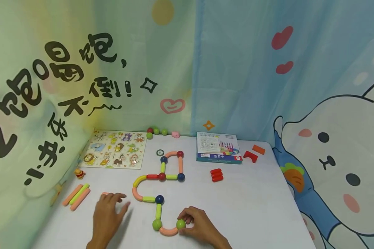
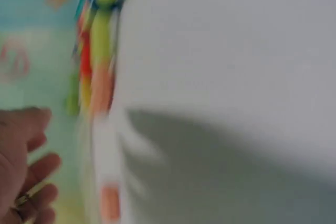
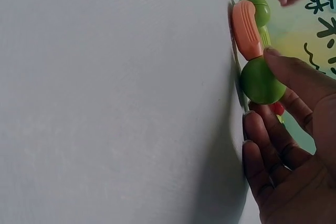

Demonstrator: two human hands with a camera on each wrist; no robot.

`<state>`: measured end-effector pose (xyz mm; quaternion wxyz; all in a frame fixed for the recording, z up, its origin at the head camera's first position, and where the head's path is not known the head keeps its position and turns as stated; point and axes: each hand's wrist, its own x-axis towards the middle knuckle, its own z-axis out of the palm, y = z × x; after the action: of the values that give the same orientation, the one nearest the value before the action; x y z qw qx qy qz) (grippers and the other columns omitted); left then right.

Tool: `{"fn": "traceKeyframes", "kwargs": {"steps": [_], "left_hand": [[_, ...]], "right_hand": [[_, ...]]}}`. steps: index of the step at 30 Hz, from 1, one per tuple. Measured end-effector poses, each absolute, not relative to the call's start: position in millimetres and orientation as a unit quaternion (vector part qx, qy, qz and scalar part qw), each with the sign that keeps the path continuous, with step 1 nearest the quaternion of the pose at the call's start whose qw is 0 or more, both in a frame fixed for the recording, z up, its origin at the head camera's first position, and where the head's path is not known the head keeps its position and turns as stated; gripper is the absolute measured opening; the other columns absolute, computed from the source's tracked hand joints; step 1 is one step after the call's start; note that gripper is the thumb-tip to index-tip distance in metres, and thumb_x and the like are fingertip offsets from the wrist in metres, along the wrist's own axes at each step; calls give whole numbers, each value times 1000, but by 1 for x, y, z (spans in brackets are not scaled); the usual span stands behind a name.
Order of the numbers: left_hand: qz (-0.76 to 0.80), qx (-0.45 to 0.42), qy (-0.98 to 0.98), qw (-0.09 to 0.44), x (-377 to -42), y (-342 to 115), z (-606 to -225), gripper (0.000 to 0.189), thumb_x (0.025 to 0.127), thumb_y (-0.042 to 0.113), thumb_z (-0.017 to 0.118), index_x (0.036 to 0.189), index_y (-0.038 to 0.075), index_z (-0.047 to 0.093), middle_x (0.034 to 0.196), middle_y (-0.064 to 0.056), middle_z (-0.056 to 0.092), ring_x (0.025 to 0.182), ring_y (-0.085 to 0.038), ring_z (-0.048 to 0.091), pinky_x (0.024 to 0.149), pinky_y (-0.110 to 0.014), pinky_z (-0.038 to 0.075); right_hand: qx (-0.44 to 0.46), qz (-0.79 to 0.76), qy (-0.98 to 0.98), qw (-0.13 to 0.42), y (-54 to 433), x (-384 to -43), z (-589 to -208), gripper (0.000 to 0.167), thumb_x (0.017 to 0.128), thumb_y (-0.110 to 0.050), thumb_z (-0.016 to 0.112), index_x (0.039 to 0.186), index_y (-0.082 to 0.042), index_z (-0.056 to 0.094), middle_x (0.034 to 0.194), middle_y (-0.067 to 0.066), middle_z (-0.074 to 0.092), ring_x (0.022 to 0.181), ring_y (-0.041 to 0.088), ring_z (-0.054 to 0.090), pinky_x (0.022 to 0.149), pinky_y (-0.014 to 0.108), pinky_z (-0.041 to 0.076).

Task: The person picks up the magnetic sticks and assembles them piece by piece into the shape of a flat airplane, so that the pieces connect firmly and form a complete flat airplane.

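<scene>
My right hand [image 1: 202,226] pinches a green ball [image 1: 181,224] between thumb and fingers at the near end of a chain of toy rods and balls. A curved pink rod [image 3: 245,30] joins that ball to a second green ball [image 1: 157,224]. From there a light green rod [image 1: 158,211] runs up to a dark blue ball [image 1: 159,199]. Left of the chain, my left hand [image 1: 108,216] hovers with thumb and fingers apart, holding nothing. Just past its fingers lies a pink piece [image 2: 110,203], mostly hidden by the hand in the head view. The left wrist view is blurred.
Pink and green straight rods [image 1: 76,197] lie at the left beside a small figurine [image 1: 79,173]. An animal picture board [image 1: 112,148] and a toy box [image 1: 218,148] stand farther back. Short red rods [image 1: 216,175] and red and orange pieces [image 1: 250,156] lie at the right.
</scene>
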<state>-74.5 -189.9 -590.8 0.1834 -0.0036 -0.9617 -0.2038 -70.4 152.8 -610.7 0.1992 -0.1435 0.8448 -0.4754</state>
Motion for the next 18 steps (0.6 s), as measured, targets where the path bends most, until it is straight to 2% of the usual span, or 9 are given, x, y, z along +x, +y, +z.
{"fn": "traceKeyframes", "kwargs": {"steps": [4, 8, 12, 14, 18], "left_hand": [[-191, 99, -956, 198, -81, -241, -581, 40, 79, 14, 91, 111, 0, 72, 95, -23, 69, 92, -43, 58, 79, -55, 43], [-164, 192, -960, 125, -88, -277, -578, 52, 84, 14, 86, 124, -10, 62, 111, -37, 58, 107, -54, 53, 89, -62, 42], [-139, 216, -965, 58, -94, -294, -581, 48, 87, 13, 84, 121, -12, 60, 111, -38, 57, 107, -54, 53, 86, -61, 44], [-130, 210, -967, 58, -97, -297, -584, 41, 87, 12, 84, 114, -11, 62, 105, -36, 59, 102, -52, 55, 83, -58, 44], [-119, 193, -970, 92, -100, -299, -589, 33, 86, 10, 84, 99, -10, 61, 92, -33, 60, 91, -50, 57, 77, -55, 41]], "right_hand": [[-131, -478, 844, 206, 152, -70, -609, 27, 83, -17, 92, 104, -19, 75, 93, -10, 65, 83, 7, 61, 77, 21, 53], [-129, -475, 844, 211, 151, -68, -609, 26, 83, -16, 91, 103, -19, 75, 93, -11, 66, 82, 7, 61, 77, 20, 53], [-134, -470, 844, 221, 151, -67, -608, 25, 84, -18, 91, 102, -20, 74, 90, -12, 65, 79, 6, 60, 73, 20, 52], [-133, -469, 844, 224, 150, -65, -608, 25, 84, -18, 91, 102, -21, 74, 88, -12, 65, 77, 6, 59, 72, 20, 52], [-127, -468, 844, 230, 149, -62, -610, 25, 84, -19, 91, 102, -22, 74, 88, -13, 65, 78, 6, 59, 72, 20, 51]]}}
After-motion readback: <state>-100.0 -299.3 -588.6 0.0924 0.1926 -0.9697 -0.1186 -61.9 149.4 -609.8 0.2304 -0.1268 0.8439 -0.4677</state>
